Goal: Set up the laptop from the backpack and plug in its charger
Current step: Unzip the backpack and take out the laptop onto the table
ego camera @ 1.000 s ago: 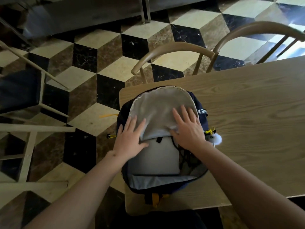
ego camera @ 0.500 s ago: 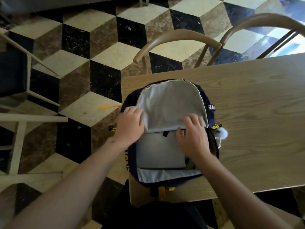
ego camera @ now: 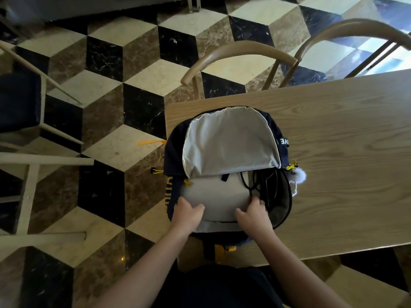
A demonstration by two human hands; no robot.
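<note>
A dark blue backpack [ego camera: 172,150] lies open on the left end of the wooden table [ego camera: 333,152], its grey-lined flap [ego camera: 229,143] folded back. Inside lies a flat grey laptop [ego camera: 218,194]. My left hand [ego camera: 188,215] grips its near left corner and my right hand [ego camera: 253,213] grips its near right corner. Black charger cables [ego camera: 255,181] lie tangled in the bag to the right of the laptop. The far part of the laptop is hidden under the flap.
A white fluffy charm [ego camera: 298,175] hangs off the bag's right side. Two curved wooden chair backs [ego camera: 240,52] stand beyond the table's far edge. More chairs [ego camera: 26,165] stand at the left on the checkered floor [ego camera: 138,85].
Both hands left the flap and slid toward me to the laptop's near corners, taking hold of it. The charger cables at the right are now uncovered.
</note>
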